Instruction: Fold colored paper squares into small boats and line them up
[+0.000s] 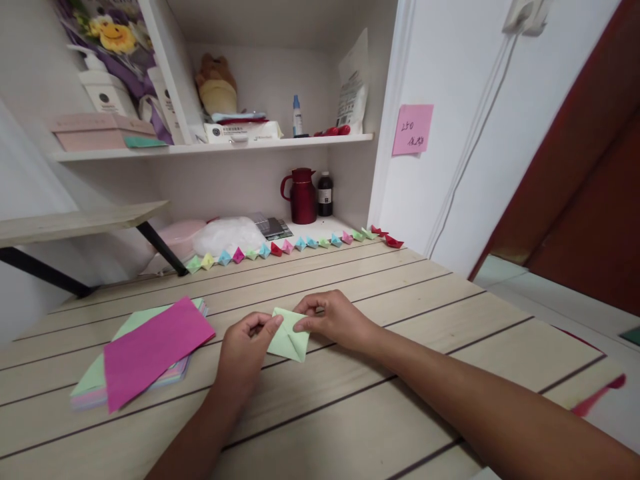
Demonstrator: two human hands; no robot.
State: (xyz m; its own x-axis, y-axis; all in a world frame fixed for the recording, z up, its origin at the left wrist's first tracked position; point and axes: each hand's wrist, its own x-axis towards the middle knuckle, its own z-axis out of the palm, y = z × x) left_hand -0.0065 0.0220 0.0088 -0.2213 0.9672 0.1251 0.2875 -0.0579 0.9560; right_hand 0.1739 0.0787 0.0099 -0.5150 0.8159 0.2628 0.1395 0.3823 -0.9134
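Observation:
A light green folded paper [290, 339] is held between my two hands, just above the striped wooden table [320, 407]. Creases and overlapping flaps show on its face. My left hand [249, 343] pinches its left edge, thumb on top. On the upper right side, my right hand [334, 319] grips it between thumb and fingers. To the left of my left hand lies a stack of coloured paper [150, 381], with a magenta sheet [157, 350] askew on top.
A row of small folded paper boats [300, 244] lines the table's back edge. Behind it stand a red jug [303, 197] and a dark bottle [325, 195]. A raised wooden shelf with black legs [85, 223] is at the left. A pink note [413, 130] sticks to the wall.

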